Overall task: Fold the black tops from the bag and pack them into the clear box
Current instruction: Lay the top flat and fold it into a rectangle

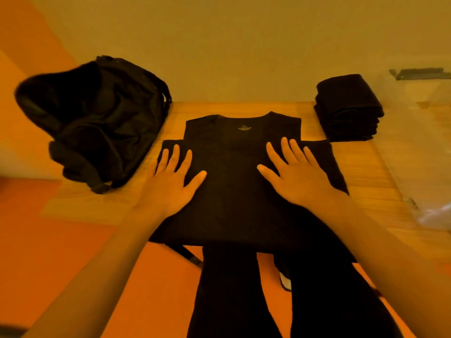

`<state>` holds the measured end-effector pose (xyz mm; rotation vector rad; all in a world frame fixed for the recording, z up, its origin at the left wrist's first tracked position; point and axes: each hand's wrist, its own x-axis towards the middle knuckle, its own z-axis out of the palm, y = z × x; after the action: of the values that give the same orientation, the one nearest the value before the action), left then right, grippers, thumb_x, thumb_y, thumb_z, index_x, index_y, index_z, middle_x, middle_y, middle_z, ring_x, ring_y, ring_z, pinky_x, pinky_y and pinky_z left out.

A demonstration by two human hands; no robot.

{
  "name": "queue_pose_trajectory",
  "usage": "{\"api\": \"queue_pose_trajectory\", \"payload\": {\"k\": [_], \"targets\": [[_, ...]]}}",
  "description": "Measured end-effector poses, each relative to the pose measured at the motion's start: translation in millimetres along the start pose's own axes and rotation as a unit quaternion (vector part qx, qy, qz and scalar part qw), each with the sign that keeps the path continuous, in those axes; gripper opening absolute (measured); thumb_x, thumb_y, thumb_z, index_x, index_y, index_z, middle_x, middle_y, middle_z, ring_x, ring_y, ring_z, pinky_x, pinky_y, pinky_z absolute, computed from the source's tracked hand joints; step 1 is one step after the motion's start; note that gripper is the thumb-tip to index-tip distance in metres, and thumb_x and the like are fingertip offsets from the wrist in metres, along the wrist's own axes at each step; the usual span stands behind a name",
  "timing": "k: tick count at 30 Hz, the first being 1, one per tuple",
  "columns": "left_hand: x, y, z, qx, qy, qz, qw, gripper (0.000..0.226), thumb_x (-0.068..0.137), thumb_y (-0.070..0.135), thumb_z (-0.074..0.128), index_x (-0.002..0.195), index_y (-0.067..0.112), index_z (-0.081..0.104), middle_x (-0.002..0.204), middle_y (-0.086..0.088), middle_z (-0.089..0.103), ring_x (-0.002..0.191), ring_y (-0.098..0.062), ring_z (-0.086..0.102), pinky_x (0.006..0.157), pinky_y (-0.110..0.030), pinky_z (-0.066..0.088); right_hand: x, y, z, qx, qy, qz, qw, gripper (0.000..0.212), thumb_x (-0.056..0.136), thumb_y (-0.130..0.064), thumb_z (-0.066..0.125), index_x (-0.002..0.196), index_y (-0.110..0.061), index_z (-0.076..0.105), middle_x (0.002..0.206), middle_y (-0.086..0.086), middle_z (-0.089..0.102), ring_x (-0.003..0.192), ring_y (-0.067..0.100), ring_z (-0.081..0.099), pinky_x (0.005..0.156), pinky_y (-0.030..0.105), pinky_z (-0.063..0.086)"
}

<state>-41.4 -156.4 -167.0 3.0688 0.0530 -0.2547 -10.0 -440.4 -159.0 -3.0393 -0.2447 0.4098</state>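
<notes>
A black top (240,191) lies flat on the wooden table (380,181), neck away from me, its sleeves folded in across the chest. My left hand (172,178) rests flat on its left side with fingers spread. On the right side my right hand (296,170) presses flat in the same way. A black bag (97,118) sits open at the table's back left. Several folded black tops (349,109) are stacked at the back right. The clear box (424,142) stands at the far right, partly out of view.
A plain wall runs behind the table. The orange floor shows at the left and below the table's near edge, where the top's hem hangs over. My legs in black trousers and one shoe (285,281) are under that edge.
</notes>
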Motion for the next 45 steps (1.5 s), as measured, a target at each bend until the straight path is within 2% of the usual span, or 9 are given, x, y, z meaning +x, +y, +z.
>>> {"api": "queue_pose_trajectory", "payload": {"k": [6, 11, 14, 20, 32, 37, 39, 42, 45], "targets": [[-23.7, -37.7, 17.7, -0.02, 0.061, 0.019, 0.998, 0.094, 0.08, 0.083, -0.002, 0.161, 0.034, 0.0, 0.17, 0.0, -0.007, 0.154, -0.011, -0.015, 0.125, -0.037, -0.008, 18.3, 25.6, 13.8, -0.028, 0.05, 0.01, 0.998, 0.075, 0.092, -0.074, 0.001, 0.158, -0.04, -0.009, 0.168, 0.002, -0.013, 0.154, 0.02, -0.015, 0.125, 0.047, -0.005], [-24.9, -19.3, 4.0, -0.005, 0.11, 0.031, 0.993, 0.093, 0.085, 0.081, -0.003, 0.163, 0.031, 0.008, 0.171, -0.005, -0.006, 0.156, -0.02, -0.013, 0.126, -0.041, -0.007, 18.9, 16.8, 7.8, -0.032, 0.046, 0.02, 0.998, 0.08, 0.088, -0.075, -0.004, 0.158, -0.037, -0.011, 0.168, 0.007, -0.013, 0.153, 0.024, -0.016, 0.124, 0.046, -0.007], [-32.2, 8.5, -1.3, -0.01, 0.15, 0.052, 0.987, 0.088, 0.091, 0.078, 0.003, 0.162, 0.028, 0.011, 0.17, -0.008, -0.004, 0.156, -0.024, -0.012, 0.127, -0.043, -0.004, 22.6, -22.1, 3.5, -0.032, 0.086, -0.053, 0.994, 0.072, 0.095, -0.069, 0.002, 0.158, -0.035, -0.01, 0.168, 0.007, -0.012, 0.153, 0.025, -0.016, 0.124, 0.046, -0.008], [-49.5, 0.0, 15.0, -0.004, 0.083, 0.032, 0.996, 0.096, 0.084, 0.082, -0.007, 0.163, 0.028, 0.0, 0.17, -0.004, -0.012, 0.155, -0.02, -0.018, 0.128, -0.044, -0.002, 75.6, -111.9, -4.2, -0.04, 0.032, -0.231, 0.972, 0.06, 0.104, -0.056, 0.008, 0.158, -0.038, -0.01, 0.168, 0.002, -0.015, 0.153, 0.02, -0.019, 0.125, 0.044, -0.01], [-63.8, -23.1, 27.8, 0.021, 0.089, 0.047, 0.995, 0.09, 0.09, 0.08, 0.001, 0.163, 0.027, -0.003, 0.17, -0.009, -0.011, 0.155, -0.021, -0.017, 0.127, -0.044, 0.002, 96.3, -125.2, 5.5, -0.06, 0.037, -0.218, 0.973, 0.063, 0.096, -0.069, 0.004, 0.154, -0.048, -0.011, 0.167, -0.007, -0.013, 0.153, 0.013, -0.016, 0.125, 0.047, -0.005], [-63.3, -20.5, 28.9, 0.021, 0.092, 0.045, 0.995, 0.093, 0.091, 0.08, 0.002, 0.163, 0.022, -0.003, 0.169, -0.011, -0.012, 0.156, -0.023, -0.016, 0.127, -0.046, 0.003, 89.8, -134.2, -2.3, -0.13, 0.065, -0.204, 0.968, 0.064, 0.099, -0.063, 0.0, 0.155, -0.038, -0.018, 0.167, 0.0, -0.016, 0.152, 0.02, -0.021, 0.122, 0.047, -0.016], [-63.1, -20.6, 29.1, 0.012, 0.098, 0.043, 0.994, 0.094, 0.091, 0.081, 0.004, 0.163, 0.02, 0.0, 0.17, -0.011, -0.009, 0.156, -0.023, -0.014, 0.127, -0.046, 0.003, 90.8, -155.1, -9.6, -0.121, 0.076, -0.245, 0.959, 0.061, 0.101, -0.058, 0.0, 0.155, -0.036, -0.018, 0.167, 0.0, -0.018, 0.151, 0.019, -0.022, 0.122, 0.047, -0.018], [-63.2, -20.7, 31.3, 0.008, 0.099, 0.048, 0.994, 0.094, 0.092, 0.08, 0.007, 0.163, 0.019, 0.002, 0.17, -0.012, -0.006, 0.156, -0.023, -0.013, 0.127, -0.046, 0.002, 101.7, -181.2, -9.5, -0.092, 0.014, -0.328, 0.94, 0.056, 0.105, -0.053, 0.005, 0.155, -0.039, -0.016, 0.165, -0.003, -0.021, 0.151, 0.017, -0.024, 0.123, 0.048, -0.016], [-63.8, -21.0, 33.2, 0.003, 0.105, 0.047, 0.993, 0.094, 0.093, 0.08, 0.009, 0.163, 0.017, 0.006, 0.17, -0.013, -0.002, 0.157, -0.024, -0.01, 0.127, -0.047, 0.002, 112.3, -180.5, 2.8, -0.1, 0.025, -0.339, 0.935, 0.056, 0.105, -0.052, 0.008, 0.155, -0.041, -0.013, 0.166, -0.005, -0.021, 0.151, 0.014, -0.022, 0.125, 0.049, -0.006]]}}
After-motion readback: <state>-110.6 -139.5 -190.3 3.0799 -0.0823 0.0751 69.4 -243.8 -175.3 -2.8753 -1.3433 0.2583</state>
